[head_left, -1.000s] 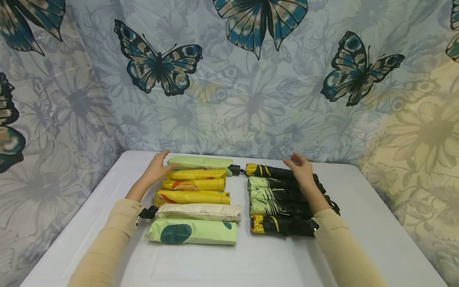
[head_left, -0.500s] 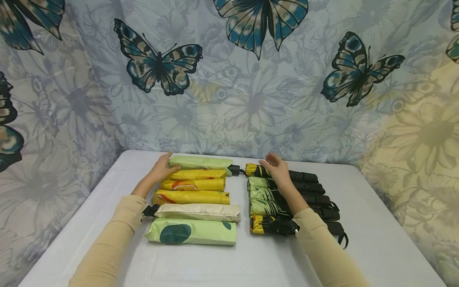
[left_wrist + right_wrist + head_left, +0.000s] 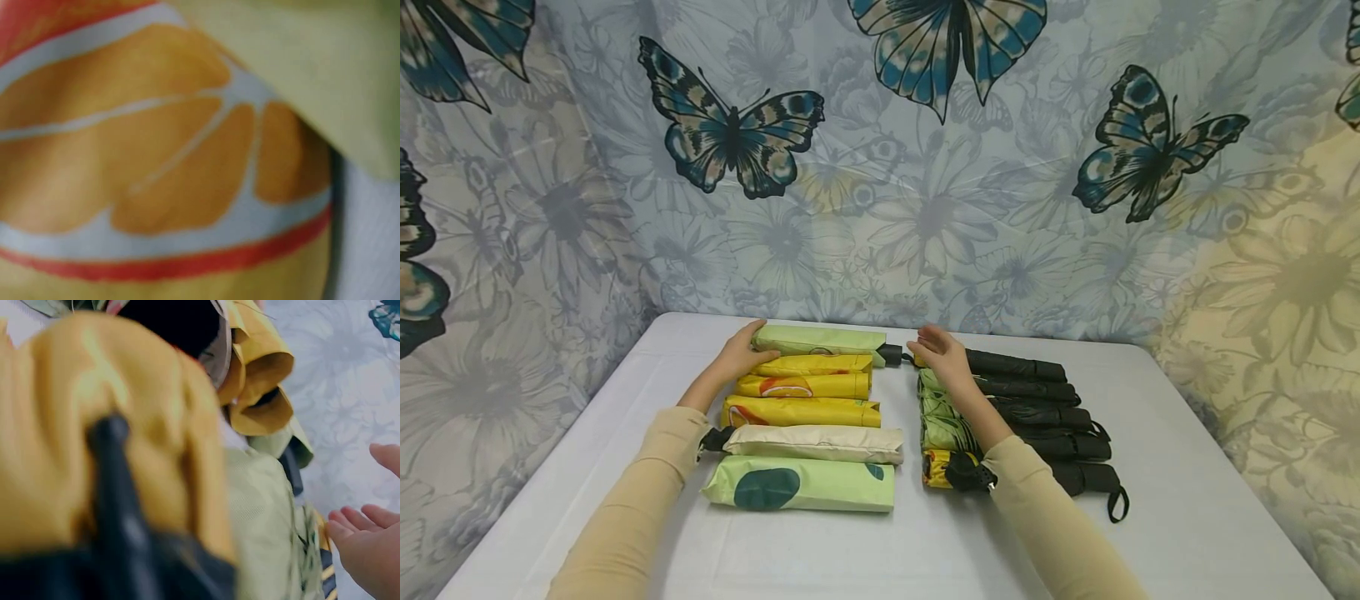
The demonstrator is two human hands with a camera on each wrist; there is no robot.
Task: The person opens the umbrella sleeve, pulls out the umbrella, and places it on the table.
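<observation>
At the back of the left column lies a folded umbrella in a light green sleeve (image 3: pixel 820 337), its black end (image 3: pixel 891 356) pointing right. My left hand (image 3: pixel 735 357) is at its left end, thumb on the near side and fingers toward the far side; whether it grips cannot be made out. My right hand (image 3: pixel 943 358), fingers extended and holding nothing, hovers by the black end, above the rearmost black-and-yellow umbrella. In the right wrist view the right hand (image 3: pixel 375 550) shows at the right edge. The left wrist view shows only a blurred orange-slice print (image 3: pixel 175 150) and pale green fabric.
Nearer in the left column lie several yellow orange-print umbrellas (image 3: pixel 805 412), a cream one (image 3: pixel 816 444) and a green one with dark spots (image 3: pixel 835 487). Several dark folded umbrellas (image 3: pixel 1030 390) with green or yellow ends form the right column. A white cloth covers the table (image 3: pixel 820 554).
My right hand has swept left across the dark umbrellas to beside the light green umbrella's black end. The left hand has shifted slightly right onto its other end. The umbrellas have stayed in place.
</observation>
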